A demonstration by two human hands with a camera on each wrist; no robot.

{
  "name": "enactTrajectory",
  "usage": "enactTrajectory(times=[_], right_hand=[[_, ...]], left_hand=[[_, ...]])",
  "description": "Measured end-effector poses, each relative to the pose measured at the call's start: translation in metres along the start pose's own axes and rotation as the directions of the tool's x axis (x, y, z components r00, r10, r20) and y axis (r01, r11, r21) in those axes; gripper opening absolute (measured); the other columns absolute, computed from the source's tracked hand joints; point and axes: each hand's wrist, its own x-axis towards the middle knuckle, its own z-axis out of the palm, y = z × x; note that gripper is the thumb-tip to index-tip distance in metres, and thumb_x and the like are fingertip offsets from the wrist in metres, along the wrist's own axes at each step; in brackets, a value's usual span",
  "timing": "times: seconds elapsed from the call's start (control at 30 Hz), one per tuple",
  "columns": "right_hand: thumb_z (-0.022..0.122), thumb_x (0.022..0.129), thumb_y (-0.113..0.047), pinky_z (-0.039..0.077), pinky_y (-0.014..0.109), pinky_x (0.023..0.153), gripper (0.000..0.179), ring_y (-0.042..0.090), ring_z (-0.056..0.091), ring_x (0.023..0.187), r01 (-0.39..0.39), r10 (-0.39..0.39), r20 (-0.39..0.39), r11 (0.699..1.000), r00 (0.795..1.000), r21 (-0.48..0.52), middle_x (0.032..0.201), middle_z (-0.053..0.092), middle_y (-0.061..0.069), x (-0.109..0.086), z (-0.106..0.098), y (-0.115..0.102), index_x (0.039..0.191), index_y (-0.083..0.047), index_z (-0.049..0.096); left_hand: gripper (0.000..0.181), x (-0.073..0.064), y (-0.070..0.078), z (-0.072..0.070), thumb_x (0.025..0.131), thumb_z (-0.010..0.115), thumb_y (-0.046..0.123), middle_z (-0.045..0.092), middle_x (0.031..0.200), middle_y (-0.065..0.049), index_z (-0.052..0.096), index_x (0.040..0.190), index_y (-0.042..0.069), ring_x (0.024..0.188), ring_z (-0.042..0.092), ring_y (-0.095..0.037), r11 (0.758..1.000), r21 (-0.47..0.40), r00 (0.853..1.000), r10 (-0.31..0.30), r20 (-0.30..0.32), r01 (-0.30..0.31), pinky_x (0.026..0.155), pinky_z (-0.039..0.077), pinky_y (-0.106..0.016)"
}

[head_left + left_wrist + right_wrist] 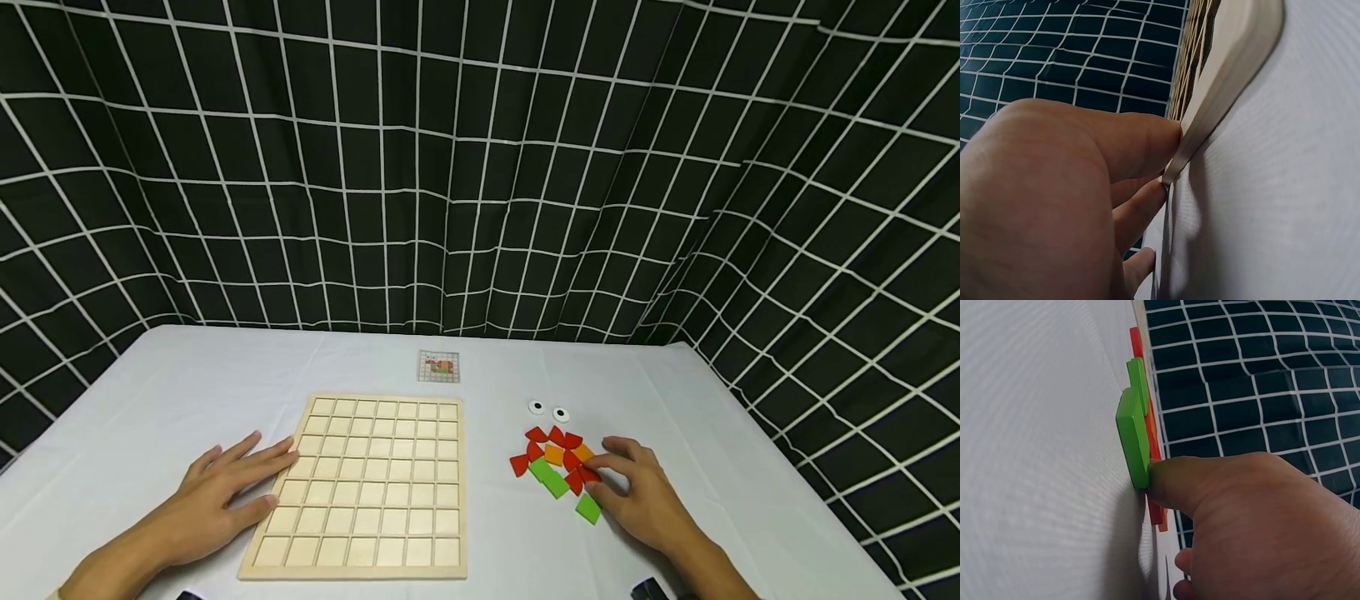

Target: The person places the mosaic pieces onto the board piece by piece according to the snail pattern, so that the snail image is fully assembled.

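Note:
My left hand point(213, 504) lies with fingers spread against the left edge of a pale wooden grid board point(352, 573). In the left wrist view, its thumb and fingertips touch the side of the board. At the right of a group of small flat pieces, my right hand point(637, 496) has bent fingers and pinches a red quarter-circle piece point(589, 474) between thumb and forefinger. A green square piece point(588, 508) lies just beside the thumb. Other red pieces point(519, 465), green pieces point(556, 483) and orange pieces point(553, 454) lie close together to the left.
Two white eye discs point(561, 414) with black pupils lie behind the coloured pieces. A small picture card point(438, 367) showing a coloured pattern on a grid is beyond the board. All rest on a white-covered table point(225, 367), with a black grid-patterned curtain point(420, 167) around it.

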Motion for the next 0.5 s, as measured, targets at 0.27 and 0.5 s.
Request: enactTrajectory(times=[0.27, 0.5], right_hand=[[0.079, 0.078, -0.014, 0.04, 0.062, 0.095, 0.02, 0.035, 0.041, 0.121, -0.041, 0.041, 0.011, 0.999, 0.999, 0.015, 0.128, 0.052, 0.013, 0.0001, 0.0011, 0.0002, 0.094, -0.026, 0.073], [0.079, 0.079, -0.019, 0.036, 0.066, 0.095, 0.026, 0.037, 0.037, 0.123, -0.04, 0.041, 0.047, 0.999, 0.998, -0.02, 0.132, 0.049, 0.015, -0.0006, -0.0006, -0.0036, 0.105, -0.024, 0.074]], left_hand=[[0.044, -0.0002, 0.0011, 0.0008, 0.09, 0.066, 0.025, 0.049, 0.142, -0.005, 0.06, 0.134, 0.019, 0.136, 0.027, -0.041, 1.0, -0.001, 1.0, -0.007, 0.002, 0.007, 0.106, 0.004, -0.062], [0.044, -0.0001, 0.001, 0.0011, 0.09, 0.066, 0.026, 0.049, 0.142, -0.005, 0.06, 0.134, 0.019, 0.136, 0.027, -0.041, 1.0, 0.007, 1.0, -0.005, -0.004, 0.005, 0.105, 0.005, -0.063]])
